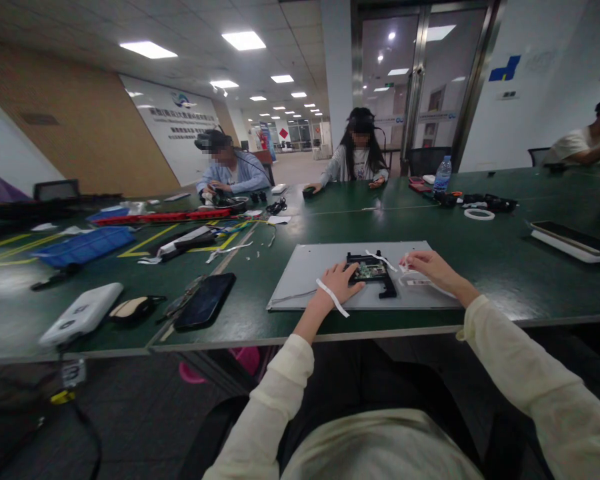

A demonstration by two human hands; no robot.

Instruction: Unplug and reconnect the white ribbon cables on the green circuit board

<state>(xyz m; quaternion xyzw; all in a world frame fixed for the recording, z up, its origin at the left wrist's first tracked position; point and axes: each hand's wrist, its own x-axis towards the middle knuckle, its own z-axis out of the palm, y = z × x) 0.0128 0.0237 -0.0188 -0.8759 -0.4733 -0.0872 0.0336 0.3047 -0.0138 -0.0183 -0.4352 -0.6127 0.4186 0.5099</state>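
Observation:
A black frame with a green circuit board lies on a grey panel in front of me. My left hand rests at the frame's left side, fingers stretched out, and a white strip lies across its wrist. Another white strip crosses the upper right of the frame. To the right of the board, my right hand is closed in a pinch; something small and whitish shows at its fingertips, too small to name. Below that hand lies a clear plastic bag or tray with a label.
Left of the panel are a black phone, a white power bank and a blue basket. A white tape ring, a water bottle and a phone on a white box stand right. Other people sit across the table.

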